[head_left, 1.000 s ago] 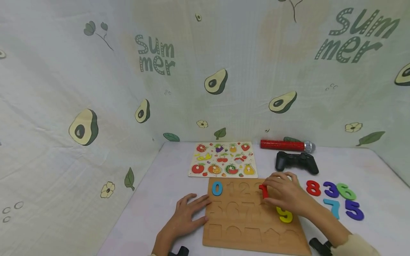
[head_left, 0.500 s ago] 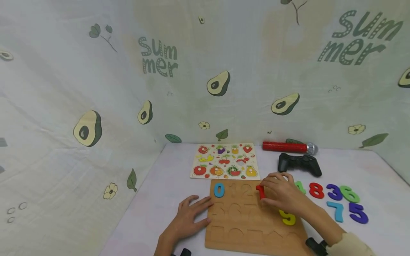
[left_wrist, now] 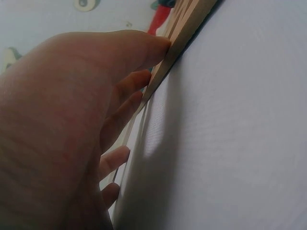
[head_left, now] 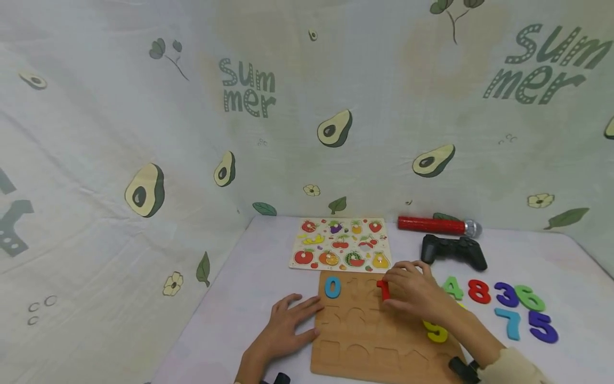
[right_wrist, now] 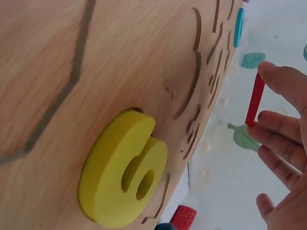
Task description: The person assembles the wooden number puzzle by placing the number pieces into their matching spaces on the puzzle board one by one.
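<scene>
My right hand (head_left: 414, 290) pinches a red number 1 (head_left: 383, 288) between thumb and fingers. It holds the piece over the upper part of a wooden number puzzle board (head_left: 393, 330); in the right wrist view the red 1 (right_wrist: 255, 100) appears edge-on, apart from the board. My left hand (head_left: 283, 328) lies at the board's left edge, fingers extended and spread, with thumb and fingertips at the rim. A blue 0 (head_left: 327, 287) sits at the board's top left. Below my right forearm, a yellow 9 (head_left: 438, 335) rests on the board, partly covered by the arm.
To the right lie a green 4 (head_left: 452, 295), a red 8 (head_left: 472, 292), a light blue 7 (head_left: 513, 322), a purple 5 (head_left: 542, 333) and other number pieces. Behind the board are a fruit puzzle (head_left: 322, 249), a black game controller (head_left: 453, 249) and a red microphone (head_left: 427, 224).
My right hand has carried the red 1 leftward over the board, nearer the blue 0. The green 4 has come into sight. My left hand stays at the edge; the head view has shifted slightly.
</scene>
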Tool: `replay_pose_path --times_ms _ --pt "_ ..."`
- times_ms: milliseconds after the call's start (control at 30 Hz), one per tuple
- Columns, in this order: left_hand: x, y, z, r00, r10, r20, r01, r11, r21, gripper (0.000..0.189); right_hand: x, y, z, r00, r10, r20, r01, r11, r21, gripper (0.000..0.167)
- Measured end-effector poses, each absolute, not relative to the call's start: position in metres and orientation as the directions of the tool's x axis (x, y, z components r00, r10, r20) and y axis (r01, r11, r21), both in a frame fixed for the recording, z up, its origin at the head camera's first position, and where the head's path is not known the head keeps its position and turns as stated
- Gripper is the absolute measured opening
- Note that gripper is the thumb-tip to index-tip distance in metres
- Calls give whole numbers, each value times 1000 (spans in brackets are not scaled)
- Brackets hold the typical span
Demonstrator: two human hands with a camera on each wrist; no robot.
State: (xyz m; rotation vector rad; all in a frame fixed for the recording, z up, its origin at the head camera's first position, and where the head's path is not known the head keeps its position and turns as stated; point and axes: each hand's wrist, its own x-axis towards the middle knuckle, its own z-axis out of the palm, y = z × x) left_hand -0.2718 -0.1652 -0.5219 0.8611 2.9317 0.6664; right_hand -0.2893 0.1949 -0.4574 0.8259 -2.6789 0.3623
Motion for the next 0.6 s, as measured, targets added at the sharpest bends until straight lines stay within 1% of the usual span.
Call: replay_pose_path --times_ms 300,600 --pt "-271 -164 -523 -850 518 90 508 765 396 55 -296 185 -465 -780 -519 348 -596 786 -163 48" --pt "-276 -163 -519 -846 522 113 520 757 395 55 -302 178 -463 -790 -514 334 -591 782 -196 50"
